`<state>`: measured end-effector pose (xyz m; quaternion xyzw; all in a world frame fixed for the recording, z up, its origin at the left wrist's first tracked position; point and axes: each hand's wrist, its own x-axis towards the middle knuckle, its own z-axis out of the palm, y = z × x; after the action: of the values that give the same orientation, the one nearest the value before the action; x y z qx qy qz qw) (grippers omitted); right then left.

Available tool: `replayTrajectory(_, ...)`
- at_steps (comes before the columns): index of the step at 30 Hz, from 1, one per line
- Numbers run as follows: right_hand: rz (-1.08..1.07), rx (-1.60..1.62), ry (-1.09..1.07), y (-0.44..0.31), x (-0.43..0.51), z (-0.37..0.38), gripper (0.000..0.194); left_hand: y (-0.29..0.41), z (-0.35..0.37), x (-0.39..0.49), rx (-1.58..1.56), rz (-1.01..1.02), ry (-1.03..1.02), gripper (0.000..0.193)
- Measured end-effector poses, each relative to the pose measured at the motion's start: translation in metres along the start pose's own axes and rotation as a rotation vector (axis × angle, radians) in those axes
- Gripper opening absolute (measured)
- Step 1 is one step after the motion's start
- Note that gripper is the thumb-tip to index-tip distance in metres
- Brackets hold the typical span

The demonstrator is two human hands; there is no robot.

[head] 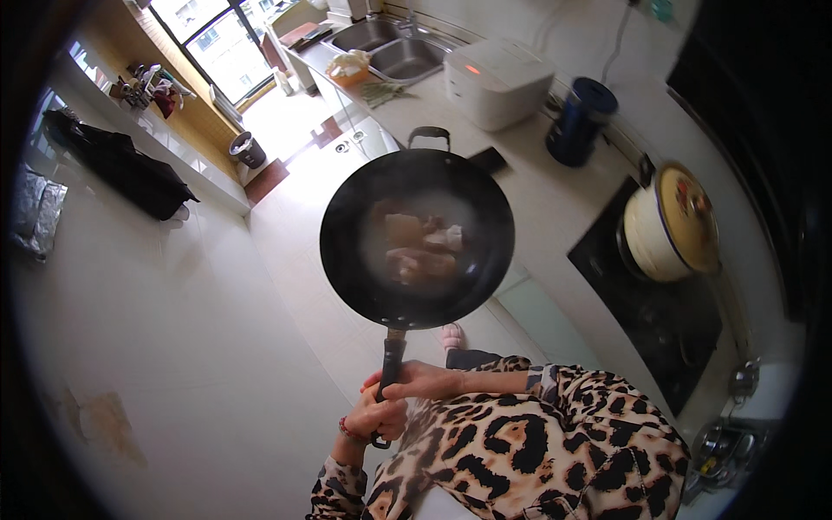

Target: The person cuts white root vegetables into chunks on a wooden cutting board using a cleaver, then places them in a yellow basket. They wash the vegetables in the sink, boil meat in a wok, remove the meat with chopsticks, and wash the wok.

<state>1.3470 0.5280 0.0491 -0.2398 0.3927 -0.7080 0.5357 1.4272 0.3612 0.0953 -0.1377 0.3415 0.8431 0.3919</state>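
Observation:
A black wok is held up in front of me, over the floor beside the counter. Several pieces of meat lie in cloudy, steaming liquid in it. My left hand, with a red bracelet at the wrist, is closed round the lower part of the wok's long black handle. Just above it, my right hand grips the same handle. The wok's small loop handle points away from me.
At the right, a lidded cream enamel pot stands on the black cooktop. The counter also bears a blue canister, a white appliance and an orange basket near the double sink. A bin stands by the left wall.

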Motion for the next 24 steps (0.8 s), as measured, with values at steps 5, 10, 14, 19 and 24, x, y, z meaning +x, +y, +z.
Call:
replayTrajectory(5, 0.068, 0.058, -0.074, -0.07, 0.109, -0.053, 0.043, 0.11, -0.042, 0.02, 0.094, 0.081, 0.164, 0.024)
replayTrajectory(10, 0.071, -0.053, -0.078, -0.118, 0.229, -0.112, 0.041, 0.232, -0.103, 0.044, 0.128, 0.107, 0.216, 0.033)
replayTrajectory(14, -0.012, -0.147, -0.043, -0.159, 0.33, -0.165, 0.039, 0.341, -0.161, 0.067, 0.17, 0.165, 0.119, 0.04)
replayTrajectory(19, -0.056, -0.086, 0.097, -0.235, 0.44, -0.227, 0.044, 0.484, -0.232, 0.109, 0.131, 0.114, 0.014, 0.027)
replayTrajectory(24, -0.173, -0.106, 0.1, -0.301, 0.543, -0.315, 0.046, 0.625, -0.281, 0.165, 0.188, 0.129, -0.003, 0.026)
